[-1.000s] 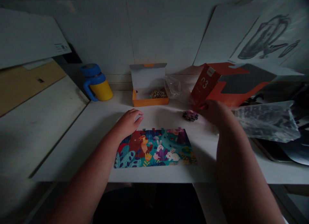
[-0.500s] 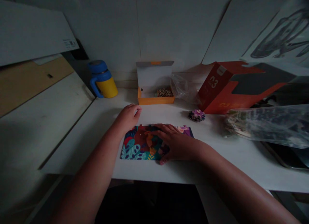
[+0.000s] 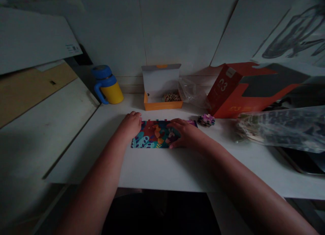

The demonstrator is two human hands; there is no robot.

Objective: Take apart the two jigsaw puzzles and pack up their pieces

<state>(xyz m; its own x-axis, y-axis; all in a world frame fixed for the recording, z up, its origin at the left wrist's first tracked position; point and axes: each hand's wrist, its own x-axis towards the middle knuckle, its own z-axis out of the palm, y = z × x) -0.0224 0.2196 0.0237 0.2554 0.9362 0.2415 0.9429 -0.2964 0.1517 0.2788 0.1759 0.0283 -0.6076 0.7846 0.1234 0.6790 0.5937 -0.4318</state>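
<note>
A colourful, partly assembled jigsaw puzzle (image 3: pixel 149 138) lies flat on the white table (image 3: pixel 162 167). My left hand (image 3: pixel 130 124) rests at the puzzle's upper left corner, fingers curled loosely against its edge. My right hand (image 3: pixel 186 135) lies flat on the right half of the puzzle, fingers stretched out and covering that part of the picture. A small pile of loose puzzle pieces (image 3: pixel 206 120) sits just right of the puzzle, beyond my right hand.
An open orange box (image 3: pixel 162 104) with small pieces stands at the back. A yellow mug with a blue lid (image 3: pixel 108 86) is at the back left. A red carton (image 3: pixel 243 89) and a clear plastic bag (image 3: pixel 279 126) lie on the right.
My right hand came back from the loose pieces at the red carton and now lies flat on the puzzle. The puzzle has slid away from me, toward the orange box.
</note>
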